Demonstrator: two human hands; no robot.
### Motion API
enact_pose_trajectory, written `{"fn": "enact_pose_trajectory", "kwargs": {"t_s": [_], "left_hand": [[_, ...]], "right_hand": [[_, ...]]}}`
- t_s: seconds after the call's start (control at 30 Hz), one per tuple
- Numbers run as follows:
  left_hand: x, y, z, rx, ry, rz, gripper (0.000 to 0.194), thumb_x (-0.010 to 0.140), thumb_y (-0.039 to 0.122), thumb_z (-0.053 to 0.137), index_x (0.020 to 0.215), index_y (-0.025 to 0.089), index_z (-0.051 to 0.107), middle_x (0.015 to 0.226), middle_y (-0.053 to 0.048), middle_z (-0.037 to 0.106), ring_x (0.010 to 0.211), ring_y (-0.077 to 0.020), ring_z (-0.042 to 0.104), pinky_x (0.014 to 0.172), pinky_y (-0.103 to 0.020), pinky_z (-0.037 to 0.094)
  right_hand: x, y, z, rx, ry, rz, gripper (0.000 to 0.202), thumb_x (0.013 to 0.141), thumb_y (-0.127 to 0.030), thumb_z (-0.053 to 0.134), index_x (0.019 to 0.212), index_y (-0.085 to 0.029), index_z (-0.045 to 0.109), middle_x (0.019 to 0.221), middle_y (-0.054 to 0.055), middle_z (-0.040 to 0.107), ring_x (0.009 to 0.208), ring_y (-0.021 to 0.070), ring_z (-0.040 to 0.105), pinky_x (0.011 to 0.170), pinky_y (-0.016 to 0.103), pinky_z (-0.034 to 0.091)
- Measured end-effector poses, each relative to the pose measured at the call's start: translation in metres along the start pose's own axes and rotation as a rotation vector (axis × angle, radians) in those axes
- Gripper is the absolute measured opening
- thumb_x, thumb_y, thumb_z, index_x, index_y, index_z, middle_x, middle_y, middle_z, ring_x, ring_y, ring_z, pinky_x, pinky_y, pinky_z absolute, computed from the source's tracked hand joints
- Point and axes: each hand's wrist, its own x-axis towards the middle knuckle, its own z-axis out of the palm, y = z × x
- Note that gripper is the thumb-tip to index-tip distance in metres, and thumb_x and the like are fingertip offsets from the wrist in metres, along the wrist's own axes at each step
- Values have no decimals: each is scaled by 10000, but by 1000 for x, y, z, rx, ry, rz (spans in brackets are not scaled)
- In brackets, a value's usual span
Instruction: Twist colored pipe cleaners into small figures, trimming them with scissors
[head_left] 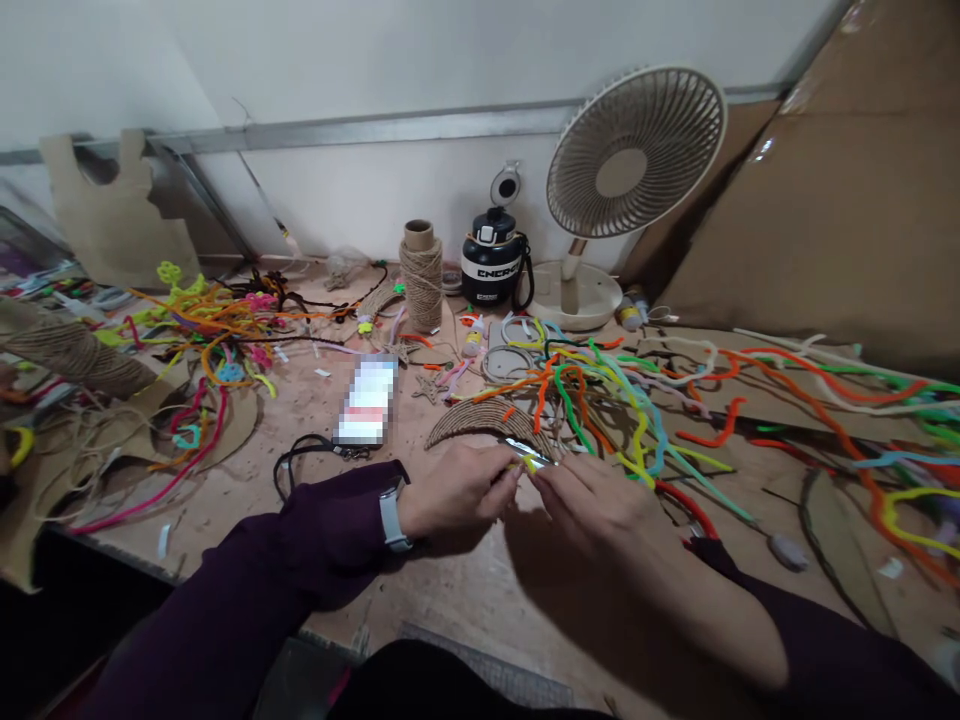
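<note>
Both of my hands meet over the middle of the table. My left hand (461, 490), with a watch at its wrist, is closed in a pinch on a small yellow piece (532, 463). From the other side, the closed fingers of my right hand (589, 495) pinch the same piece. A shiny silver strip (527, 450) lies along the fingertips; its ends are partly hidden. Just behind the hands rests a crescent wrapped in brown twine (480, 422). Red-handled pliers (688, 508) are partly covered by my right forearm.
A phone (367, 400) with a black strap lies left of the hands. Behind stand a twine spool (422, 280), a black bottle (491, 265) and a fan (637, 150). Colourful pipe cleaners (641, 410) spread across the right side, more at left. A ruler (487, 668) lies near the front edge.
</note>
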Motion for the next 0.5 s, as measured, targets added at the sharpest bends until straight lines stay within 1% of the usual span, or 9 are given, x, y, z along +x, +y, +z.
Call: {"fn": "enact_pose_trajectory", "kwargs": {"t_s": [0.1,0.17,0.23,0.33,0.4,0.5], "left_hand": [[-2,4,7,-171,112,-63,185,920,253,439,901,149,590,731,-52,638,685,-147,587,653,-253,446],[-3,5,13,-348,144,-136,188,928,287,440,888,153,566,656,-23,613,602,-123,578,586,-226,441],[-2,5,16,-527,124,-211,220,935,343,433,888,156,537,618,-4,592,551,-112,579,542,-210,440],[3,2,11,-694,4,-310,286,933,428,415,915,159,511,635,5,583,516,-112,573,506,-216,444],[6,-1,3,-703,-70,-346,315,932,454,404,901,160,512,672,-1,591,525,-111,559,516,-226,444],[10,-4,-10,-535,-70,-274,370,949,444,365,751,161,496,671,-6,567,616,-116,535,606,-239,433]], "right_hand": [[-1,-9,5,19,59,13,226,918,-104,492,718,-178,566,644,30,532,656,175,475,621,295,318],[0,-12,5,15,79,2,219,910,-95,502,716,-175,565,642,29,525,652,173,467,618,296,309],[1,-12,5,-16,95,-10,231,910,-97,496,703,-176,560,628,24,508,641,170,450,614,295,297],[1,-6,6,-112,105,-26,242,927,-137,471,713,-174,577,620,23,495,649,174,437,611,293,289],[0,1,5,-171,87,-45,217,932,-170,470,766,-167,610,633,25,502,661,176,437,612,292,290],[-1,9,3,-208,16,-90,204,933,-153,450,882,-155,647,687,39,537,690,179,451,622,298,300]]}}
